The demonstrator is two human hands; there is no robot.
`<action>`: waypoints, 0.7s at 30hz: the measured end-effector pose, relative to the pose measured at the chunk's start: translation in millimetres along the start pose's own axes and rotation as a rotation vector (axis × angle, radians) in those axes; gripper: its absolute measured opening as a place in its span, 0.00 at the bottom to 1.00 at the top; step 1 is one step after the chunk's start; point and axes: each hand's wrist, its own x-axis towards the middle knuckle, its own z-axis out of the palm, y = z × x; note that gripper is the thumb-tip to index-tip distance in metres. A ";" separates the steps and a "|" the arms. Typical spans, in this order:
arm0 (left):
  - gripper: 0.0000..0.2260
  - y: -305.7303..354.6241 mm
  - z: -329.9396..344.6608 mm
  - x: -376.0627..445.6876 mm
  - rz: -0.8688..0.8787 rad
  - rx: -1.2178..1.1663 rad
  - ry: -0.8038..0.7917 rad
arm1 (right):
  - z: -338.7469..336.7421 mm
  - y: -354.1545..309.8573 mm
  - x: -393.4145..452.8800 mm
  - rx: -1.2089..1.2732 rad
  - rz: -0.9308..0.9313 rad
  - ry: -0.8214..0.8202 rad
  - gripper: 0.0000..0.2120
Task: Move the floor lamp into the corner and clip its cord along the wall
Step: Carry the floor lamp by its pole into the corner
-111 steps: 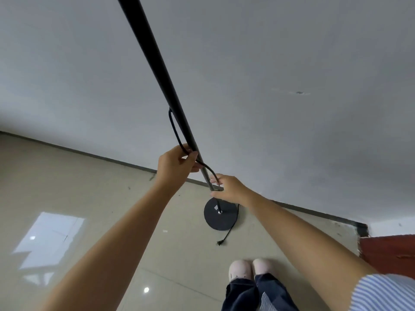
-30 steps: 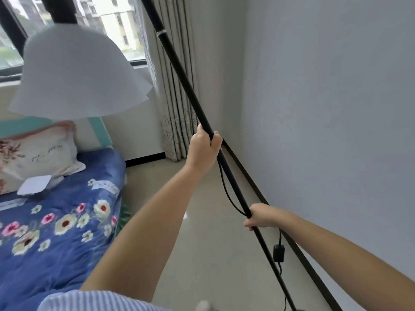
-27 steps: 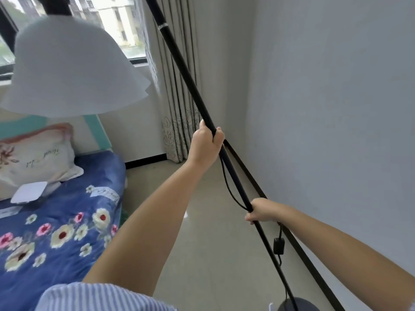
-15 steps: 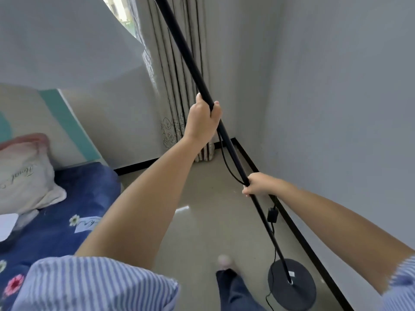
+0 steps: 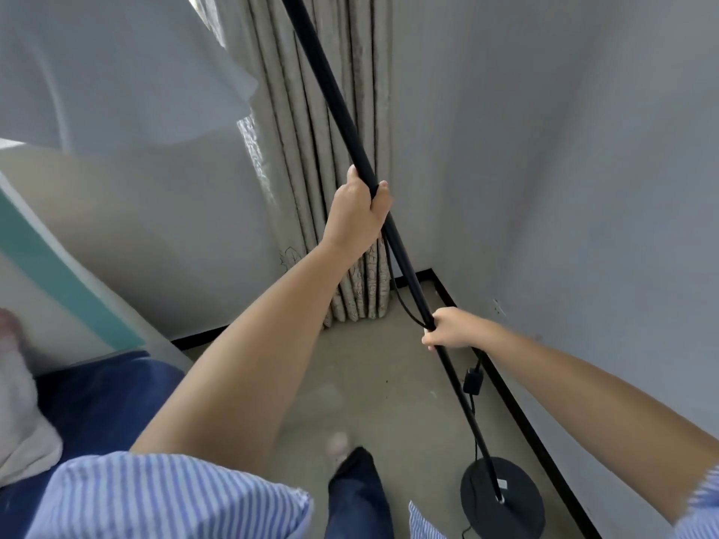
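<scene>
The floor lamp's black pole [image 5: 334, 99] runs tilted from the top middle down to its round black base [image 5: 509, 507] at the lower right, near the wall. My left hand [image 5: 360, 212] grips the pole high up. Lower on the pole, my right hand [image 5: 451, 328] is closed around it together with the black cord [image 5: 402, 301], which loops between both hands. Below the right hand an inline switch [image 5: 472, 381] hangs on the cord. The white lampshade [image 5: 109, 72] fills the upper left.
The room corner lies ahead, with a beige pleated curtain [image 5: 330, 157] hanging to the floor just left of it. A black baseboard [image 5: 517, 410] runs along the grey wall on the right. A bed with blue bedding [image 5: 97, 402] stands at the left. My leg [image 5: 358, 496] is at the bottom.
I have carried the lamp from an open wall stretch toward the curtained corner. The view has tilted down and closer; the base has come into sight near the baseboard. Both hands keep their grip.
</scene>
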 end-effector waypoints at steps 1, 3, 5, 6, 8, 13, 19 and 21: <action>0.18 -11.1 1.4 21.2 -0.003 -0.004 -0.012 | -9.1 -3.8 19.6 0.005 0.011 0.000 0.13; 0.16 -34.2 3.5 64.1 0.006 -0.019 -0.043 | -27.3 -12.5 58.5 0.016 0.038 -0.003 0.14; 0.13 -55.7 5.2 108.3 0.015 -0.025 -0.086 | -45.9 -22.9 96.0 0.013 0.064 -0.005 0.14; 0.10 -65.6 5.7 130.6 0.012 -0.030 -0.103 | -55.0 -28.3 114.5 0.004 0.078 -0.001 0.14; 0.09 -81.0 5.7 173.8 0.005 -0.037 -0.127 | -74.7 -39.3 150.5 -0.008 0.102 0.014 0.13; 0.13 -99.3 16.5 263.8 -0.021 -0.055 -0.205 | -125.1 -52.9 223.0 0.000 0.149 0.037 0.09; 0.15 -116.3 40.8 341.4 -0.005 0.016 -0.250 | -175.3 -52.1 296.4 0.017 0.146 0.031 0.12; 0.14 -121.3 48.7 362.1 -0.011 0.035 -0.235 | -190.4 -51.0 318.3 0.014 0.127 0.016 0.12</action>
